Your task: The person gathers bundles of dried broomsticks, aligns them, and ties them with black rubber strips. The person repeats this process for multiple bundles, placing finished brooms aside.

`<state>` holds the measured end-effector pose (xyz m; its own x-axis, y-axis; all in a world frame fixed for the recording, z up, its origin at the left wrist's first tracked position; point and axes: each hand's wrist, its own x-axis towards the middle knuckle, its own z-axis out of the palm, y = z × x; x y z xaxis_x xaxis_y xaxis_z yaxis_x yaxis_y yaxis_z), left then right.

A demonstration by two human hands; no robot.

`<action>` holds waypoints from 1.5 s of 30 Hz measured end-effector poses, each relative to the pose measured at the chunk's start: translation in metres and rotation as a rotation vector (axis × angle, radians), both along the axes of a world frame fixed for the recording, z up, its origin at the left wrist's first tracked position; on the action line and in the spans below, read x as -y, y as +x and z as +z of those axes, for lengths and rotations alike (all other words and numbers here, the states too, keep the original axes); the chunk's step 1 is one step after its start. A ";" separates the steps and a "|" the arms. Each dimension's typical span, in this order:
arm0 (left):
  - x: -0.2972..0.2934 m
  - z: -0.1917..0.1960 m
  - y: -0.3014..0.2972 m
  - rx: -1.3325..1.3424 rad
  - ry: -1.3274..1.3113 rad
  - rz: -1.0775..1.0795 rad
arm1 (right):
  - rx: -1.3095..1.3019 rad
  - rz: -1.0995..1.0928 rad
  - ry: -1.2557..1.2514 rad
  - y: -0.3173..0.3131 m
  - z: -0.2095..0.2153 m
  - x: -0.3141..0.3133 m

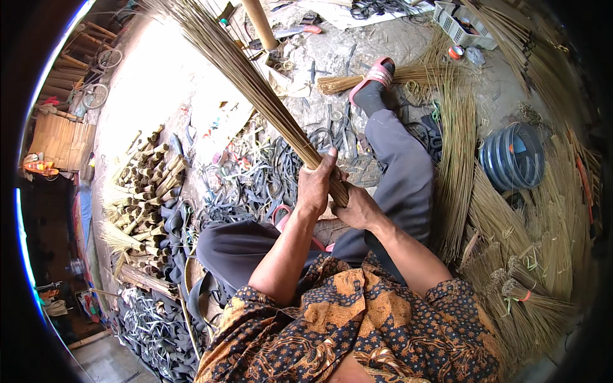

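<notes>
A long bundle of thin brown sticks (pixel 255 101), like a stick broom, slants from my lap up to the far left. My left hand (pixel 317 185) wraps round it near its lower end, the thumb lying along the sticks. Just below, my right hand (pixel 359 208) closes on the butt of the same bundle; part of its fingers is hidden behind the sticks. Under my outstretched right foot, in a pink slipper (pixel 379 74), lies another stick bundle (pixel 341 83).
Tied stick bundles (pixel 150 172) are piled at left, beside dark rubber strips (pixel 268 175) on the floor. Loose long sticks (pixel 454 166) lie at right, near a clear ribbed plastic container (pixel 512 157). Far off are a red-handled knife (pixel 311 29) and a grey plastic basket (pixel 461 27).
</notes>
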<state>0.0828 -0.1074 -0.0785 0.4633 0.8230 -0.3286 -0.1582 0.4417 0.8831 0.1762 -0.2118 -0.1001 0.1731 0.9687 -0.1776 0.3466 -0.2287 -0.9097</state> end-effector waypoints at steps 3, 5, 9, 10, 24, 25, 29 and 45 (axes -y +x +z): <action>-0.004 -0.004 0.002 -0.202 0.122 0.028 | 0.024 0.073 0.129 0.011 -0.003 0.006; -0.011 -0.006 0.005 -0.272 0.226 0.086 | 0.167 0.046 0.186 0.026 -0.010 0.012; -0.017 -0.026 0.010 -0.244 0.337 0.131 | 0.174 -0.302 0.139 0.073 -0.019 0.050; -0.013 -0.037 0.008 -0.290 0.331 0.111 | 0.210 -0.394 0.137 0.082 -0.023 0.059; 0.019 -0.153 -0.003 -0.301 0.162 0.020 | 0.424 -0.371 0.204 0.079 -0.039 0.067; 0.010 -0.133 -0.003 -0.338 0.168 -0.012 | 0.368 -0.328 0.204 0.071 -0.038 0.060; -0.012 -0.055 0.004 0.002 0.034 -0.088 | 0.421 -0.146 0.121 0.027 -0.027 0.027; -0.040 0.037 -0.063 0.140 0.084 0.461 | -0.580 -0.023 0.040 0.024 -0.019 0.019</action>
<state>0.0194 -0.0673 -0.0419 0.0798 0.9739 -0.2124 -0.4404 0.2256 0.8690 0.2005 -0.2309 -0.1194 0.0793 0.9738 -0.2131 -0.2160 -0.1919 -0.9573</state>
